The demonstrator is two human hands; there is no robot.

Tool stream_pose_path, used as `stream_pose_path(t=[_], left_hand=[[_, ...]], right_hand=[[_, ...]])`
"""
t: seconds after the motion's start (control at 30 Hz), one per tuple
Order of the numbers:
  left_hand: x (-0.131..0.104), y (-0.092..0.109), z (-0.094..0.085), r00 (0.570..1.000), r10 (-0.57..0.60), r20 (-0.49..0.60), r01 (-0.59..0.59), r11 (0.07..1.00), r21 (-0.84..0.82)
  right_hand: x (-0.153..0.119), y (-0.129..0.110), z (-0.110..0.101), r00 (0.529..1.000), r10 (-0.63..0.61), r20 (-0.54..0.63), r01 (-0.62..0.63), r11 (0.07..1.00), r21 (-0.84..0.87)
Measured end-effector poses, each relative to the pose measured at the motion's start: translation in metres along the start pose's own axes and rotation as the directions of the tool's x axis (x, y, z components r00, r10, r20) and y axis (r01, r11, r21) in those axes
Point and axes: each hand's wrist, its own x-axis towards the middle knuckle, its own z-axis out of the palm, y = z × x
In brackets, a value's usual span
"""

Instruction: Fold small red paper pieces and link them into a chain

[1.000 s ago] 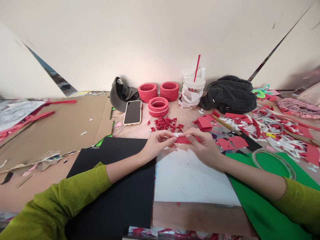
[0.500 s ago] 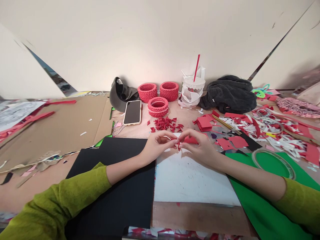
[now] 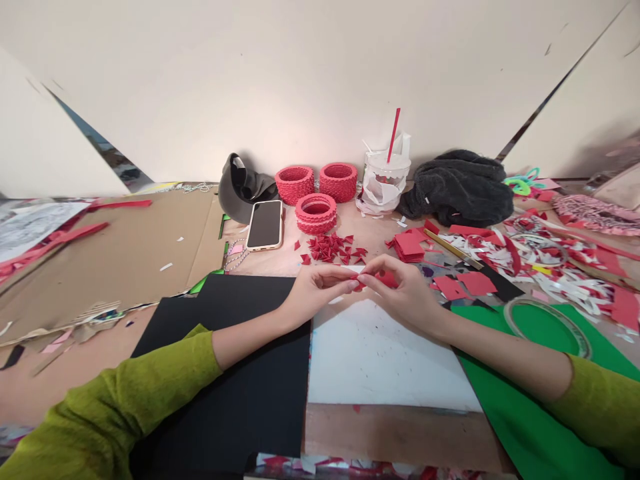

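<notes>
My left hand point(image 3: 323, 291) and my right hand point(image 3: 400, 290) meet fingertip to fingertip over the far edge of a white sheet point(image 3: 385, 360). Between their pinched thumbs and fingers is a small piece of red paper point(image 3: 359, 283), mostly covered by the fingers. Just beyond lies a heap of small folded red paper triangles point(image 3: 327, 249). A stack of red paper squares point(image 3: 409, 245) sits beyond my right hand. Behind the heap stand a short red paper ring point(image 3: 316, 215) and two taller red ones point(image 3: 295, 187), point(image 3: 339, 183).
A phone point(image 3: 265, 225) and a dark cap point(image 3: 237, 190) lie at the back left, near cardboard point(image 3: 165, 240). A cup with a red straw point(image 3: 385, 180) and dark cloth point(image 3: 460, 187) stand behind. Paper scraps point(image 3: 565, 273), green sheet point(image 3: 540, 373) and tape roll point(image 3: 550, 303) are at right; black sheet point(image 3: 240, 393), left.
My fingertips have closed in over the red paper piece. Its point, which hung below the fingers, is now hidden. Both forearms have stayed in place.
</notes>
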Motion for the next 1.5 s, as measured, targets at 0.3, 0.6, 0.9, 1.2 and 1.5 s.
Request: stream_pose_path(t=[0.3, 0.6, 0.9, 1.2, 1.5], left_hand=[[0.0006, 0.0002, -0.0018, 1.000, -0.024, -0.010, 0.024, 1.000, 0.013], [-0.0031, 0.0020, -0.0006, 1.000, 0.007, 0.012, -0.009, 0.995, 0.104], [-0.0014, 0.0000, -0.0010, 1.000, -0.004, 0.002, 0.003, 0.995, 0.102], [-0.0014, 0.0003, -0.0018, 1.000, -0.023, 0.021, 0.020, 0.991, 0.134], [0.0011, 0.0039, -0.0005, 0.999, -0.029, 0.031, 0.029, 1.000, 0.003]], right_hand=[[0.0002, 0.0007, -0.0004, 1.000, 0.000, 0.017, -0.001, 0.999, 0.043], [-0.0006, 0.0030, 0.0002, 1.000, 0.004, 0.021, -0.004, 0.999, 0.034], [-0.0001, 0.0033, -0.0004, 0.998, 0.066, 0.012, -0.067, 0.993, 0.099], [-0.0003, 0.0002, -0.0001, 0.999, 0.044, 0.031, -0.046, 0.998, 0.047], [0.0001, 0.0036, -0.0001, 0.998, -0.052, -0.045, 0.052, 0.999, -0.012]])
